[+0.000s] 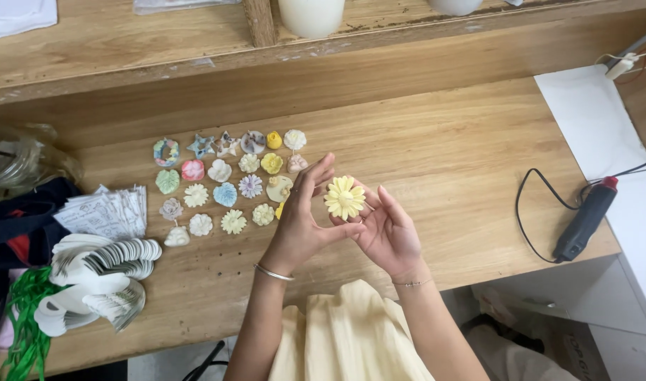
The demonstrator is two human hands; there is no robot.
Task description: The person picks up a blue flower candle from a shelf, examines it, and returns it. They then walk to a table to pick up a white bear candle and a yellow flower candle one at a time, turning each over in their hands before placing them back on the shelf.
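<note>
Here, both hands meet above the middle of the wooden bench (pixel 443 155), holding a pale yellow daisy-shaped piece (pixel 345 197) between them. The left hand (pixel 299 226) has its thumb stretched across under the flower and its fingers raised beside it, so the left grip is closed lightly on the flower's left edge. The right hand (pixel 388 231) lies palm up, fingers curved behind and below the flower, its grip cupping and pinching the piece from the right. A thin bangle (pixel 273 272) sits on the left wrist and a fine bracelet (pixel 411 283) on the right.

Just left of the hands, small moulded ornaments (pixel 224 183) lie in loose rows on the bench: flowers, shells, stars and a ring shape in white, yellow, pink, blue and green. Some nearest the left hand are partly hidden behind it. Further left rest a fanned stack of printed paper sheets (pixel 107 212) and piles of white cut-out cards (pixel 100 279), with green ribbon or cord (pixel 23 317) at the bench's left edge, though its exact kind is hard to tell.

Well apart to the right, a black glue gun with a red tip (pixel 586 219) lies near the bench's edge, its black cable (pixel 531 204) looping beside it. A white sheet (pixel 594 120) covers the right corner.
</note>
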